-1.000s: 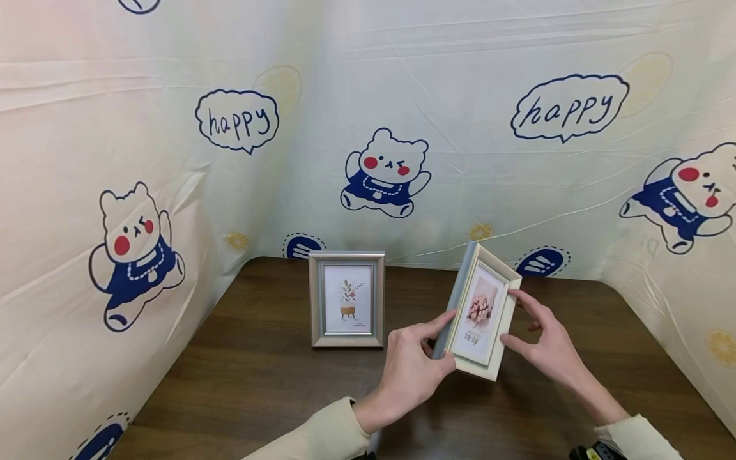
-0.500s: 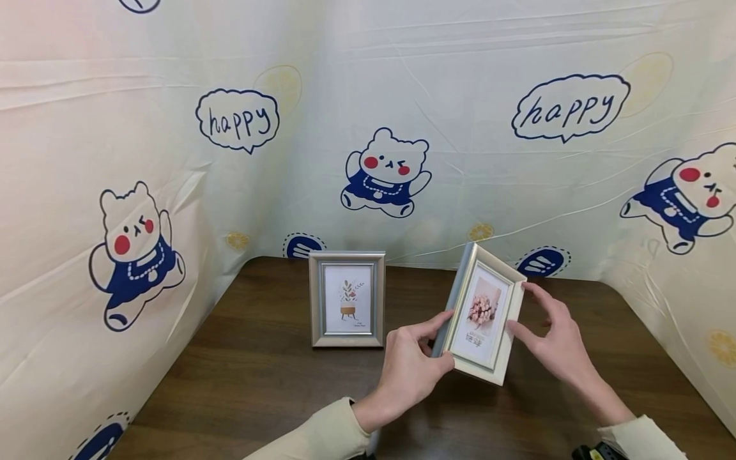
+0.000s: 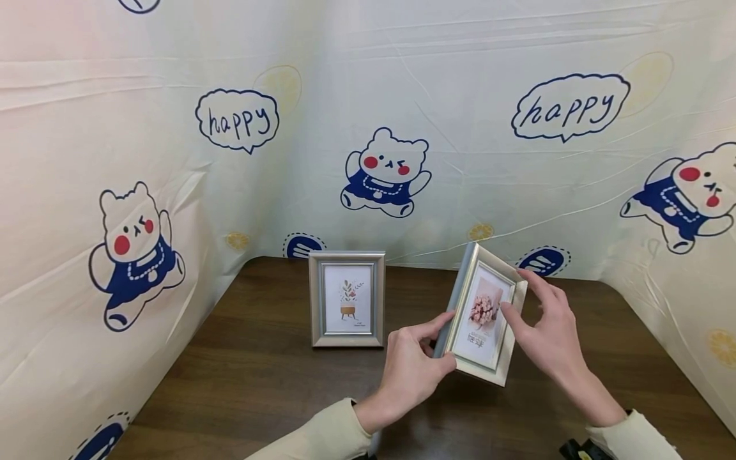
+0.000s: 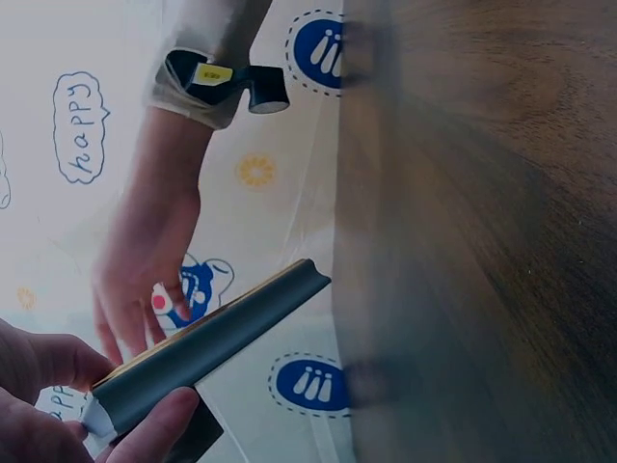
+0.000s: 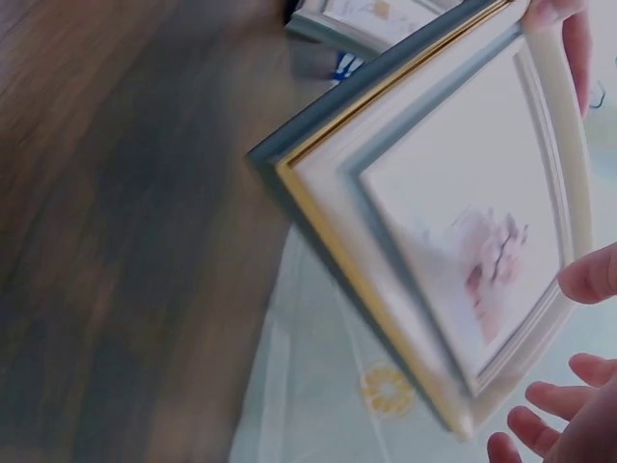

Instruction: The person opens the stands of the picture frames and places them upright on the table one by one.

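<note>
In the head view my left hand grips the lower left side of a cream picture frame with a pink bouquet print. The frame is tilted and held above the table; its outer side looks blue-grey in the left wrist view. My right hand is at the frame's right side, index fingertip by the upper right corner and thumb over the inner border. In the right wrist view the right thumb overlaps the frame's edge, while the other fingers are spread apart from it. A second picture frame with a potted-plant print stands upright to the left.
The dark wooden table lies beneath both hands. A pale curtain printed with bears and "happy" bubbles encloses its back and sides. A black strap with a camera sits at the right wrist.
My right hand shifted right with the frame's edge, then moved up and inward, its thumb now further over the front. The frame has turned slightly more face-on. My left hand keeps its grip.
</note>
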{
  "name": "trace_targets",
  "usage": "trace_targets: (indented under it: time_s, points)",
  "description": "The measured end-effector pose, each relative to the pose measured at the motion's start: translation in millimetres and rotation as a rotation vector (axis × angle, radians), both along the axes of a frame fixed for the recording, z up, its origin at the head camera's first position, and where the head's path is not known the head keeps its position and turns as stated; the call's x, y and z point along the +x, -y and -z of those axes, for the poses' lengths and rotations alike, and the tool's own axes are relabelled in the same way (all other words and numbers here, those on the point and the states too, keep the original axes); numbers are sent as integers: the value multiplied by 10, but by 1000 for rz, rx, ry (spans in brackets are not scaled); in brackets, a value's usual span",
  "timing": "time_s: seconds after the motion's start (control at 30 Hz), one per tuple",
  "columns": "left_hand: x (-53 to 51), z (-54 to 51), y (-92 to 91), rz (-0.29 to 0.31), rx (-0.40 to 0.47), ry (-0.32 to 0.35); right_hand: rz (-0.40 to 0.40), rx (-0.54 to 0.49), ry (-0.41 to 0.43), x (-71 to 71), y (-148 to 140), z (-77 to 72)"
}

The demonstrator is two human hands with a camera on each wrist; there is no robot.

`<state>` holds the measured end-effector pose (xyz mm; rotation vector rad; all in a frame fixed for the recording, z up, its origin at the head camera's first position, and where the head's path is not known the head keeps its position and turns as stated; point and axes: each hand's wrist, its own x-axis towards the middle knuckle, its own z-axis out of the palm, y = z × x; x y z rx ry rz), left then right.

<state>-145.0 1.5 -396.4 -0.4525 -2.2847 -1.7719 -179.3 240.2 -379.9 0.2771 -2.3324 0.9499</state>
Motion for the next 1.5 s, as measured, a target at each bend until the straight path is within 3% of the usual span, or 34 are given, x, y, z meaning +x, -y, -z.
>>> trace_targets:
  time_s: [0.43, 0.93, 1.5]
  points:
    - [14, -10, 7, 2, 2, 2, -100, -26, -81, -28, 227, -179]
    - [16, -5, 0, 13, -7, -38, -157, -52, -75, -172, 418, -365]
    - [21, 28, -6, 25, -101, -258, -112, -54, -106, -196, 505, -431]
